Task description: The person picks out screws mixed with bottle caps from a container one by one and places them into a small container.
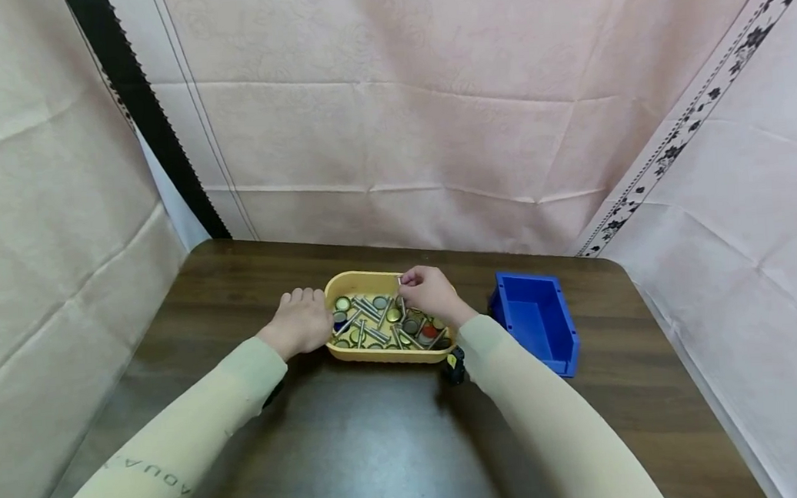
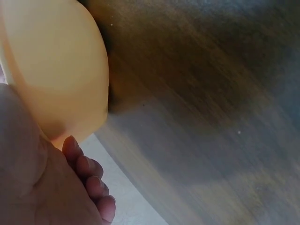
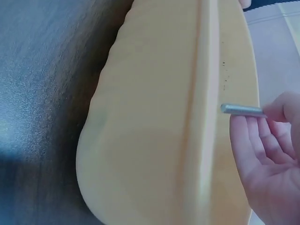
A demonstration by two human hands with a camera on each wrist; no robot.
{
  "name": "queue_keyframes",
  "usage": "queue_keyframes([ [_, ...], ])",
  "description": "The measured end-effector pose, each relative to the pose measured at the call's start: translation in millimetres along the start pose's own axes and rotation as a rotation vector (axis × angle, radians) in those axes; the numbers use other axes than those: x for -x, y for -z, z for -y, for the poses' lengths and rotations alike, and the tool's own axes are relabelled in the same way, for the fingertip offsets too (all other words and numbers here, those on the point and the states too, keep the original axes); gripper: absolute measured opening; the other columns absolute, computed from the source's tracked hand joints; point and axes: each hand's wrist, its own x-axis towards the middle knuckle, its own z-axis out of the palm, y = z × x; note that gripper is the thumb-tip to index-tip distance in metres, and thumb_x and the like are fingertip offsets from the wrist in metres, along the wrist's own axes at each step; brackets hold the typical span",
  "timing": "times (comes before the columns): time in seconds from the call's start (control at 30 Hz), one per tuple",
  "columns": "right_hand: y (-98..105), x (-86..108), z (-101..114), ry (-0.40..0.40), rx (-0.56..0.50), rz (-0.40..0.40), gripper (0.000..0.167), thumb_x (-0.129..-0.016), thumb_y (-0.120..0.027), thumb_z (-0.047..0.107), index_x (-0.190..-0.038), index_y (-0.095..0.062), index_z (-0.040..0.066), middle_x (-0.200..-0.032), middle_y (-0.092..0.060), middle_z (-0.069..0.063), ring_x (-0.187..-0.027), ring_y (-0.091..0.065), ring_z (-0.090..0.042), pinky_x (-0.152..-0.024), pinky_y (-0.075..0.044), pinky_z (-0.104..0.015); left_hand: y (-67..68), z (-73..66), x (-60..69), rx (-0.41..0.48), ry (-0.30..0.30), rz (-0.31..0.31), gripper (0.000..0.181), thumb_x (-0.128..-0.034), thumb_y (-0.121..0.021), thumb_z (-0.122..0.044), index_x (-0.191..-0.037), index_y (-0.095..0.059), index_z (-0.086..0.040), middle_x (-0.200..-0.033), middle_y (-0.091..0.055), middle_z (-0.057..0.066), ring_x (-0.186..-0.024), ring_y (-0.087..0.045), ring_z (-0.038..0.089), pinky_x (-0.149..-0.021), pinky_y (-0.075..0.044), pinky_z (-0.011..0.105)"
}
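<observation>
A yellow plastic basket (image 1: 371, 354) holds a mix of metal bolts (image 1: 373, 334) and round bottle caps (image 1: 393, 314), mostly gold and silver, with a red one (image 1: 429, 331). My left hand (image 1: 301, 320) grips the basket's left end; the left wrist view shows its fingertips (image 2: 97, 187) by the outer wall (image 2: 70, 84). Over the basket's far right part, my right hand (image 1: 432, 291) pinches a bolt (image 3: 243, 110) between thumb and fingers. Its threaded end points out, and the fingers cover its other end.
To the right of the basket stands a blue open bin (image 1: 535, 318), close to my right forearm. Both are on a dark wooden table (image 1: 357, 445). Light cloth (image 1: 390, 126) hangs behind the table and at both sides.
</observation>
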Motion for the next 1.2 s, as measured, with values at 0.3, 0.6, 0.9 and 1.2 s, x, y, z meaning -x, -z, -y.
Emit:
queue_keyframes([
  [0.3, 11.1, 7.4, -2.3, -0.091, -0.193, 0.045, 0.036, -0.094, -0.064, 0.020, -0.120, -0.059, -0.005, -0.116, -0.061, -0.022, -0.105, -0.061, -0.038, -0.083, -0.052, -0.038, 1.6, 1.9, 0.7, 0.032, -0.003, 0.013, 0.028, -0.1007, -0.038, -0.029, -0.108, -0.044, -0.002, -0.097, -0.042, 0.012, -0.091, -0.034, 0.031, -0.082, -0.026, 0.045],
  [0.6, 23.4, 14.1, 0.8, -0.130, -0.235, -0.012, 0.032, -0.094, -0.065, 0.021, -0.119, -0.064, 0.001, -0.113, -0.064, -0.014, -0.108, -0.060, -0.036, -0.093, -0.046, -0.047, -2.1, 2.8, -2.8, 0.016, -0.005, 0.000, 0.031, -0.1002, -0.039, -0.030, -0.109, -0.045, -0.001, -0.097, -0.043, 0.012, -0.091, -0.035, 0.030, -0.081, -0.027, 0.045],
  [0.9, 54.9, 25.0, 6.3, -0.069, -0.279, -0.059, 0.029, -0.093, -0.065, 0.014, -0.117, -0.063, -0.003, -0.117, -0.061, -0.024, -0.101, -0.064, -0.032, -0.088, -0.050, -0.042, -3.9, 1.9, -3.0, 0.008, -0.010, -0.017, 0.029, -0.0999, -0.039, -0.030, -0.105, -0.045, -0.002, -0.096, -0.043, 0.012, -0.089, -0.035, 0.031, -0.081, -0.027, 0.045],
  [1.2, 114.3, 49.8, -13.1, -0.053, -0.320, -0.147, 0.033, -0.094, -0.064, 0.012, -0.120, -0.057, -0.007, -0.115, -0.062, -0.024, -0.101, -0.065, -0.029, -0.084, -0.052, -0.036, -4.7, 3.3, -3.7, 0.004, -0.007, -0.004, 0.032, -0.0998, -0.039, -0.030, -0.109, -0.045, 0.001, -0.099, -0.043, 0.014, -0.091, -0.035, 0.031, -0.083, -0.028, 0.047],
])
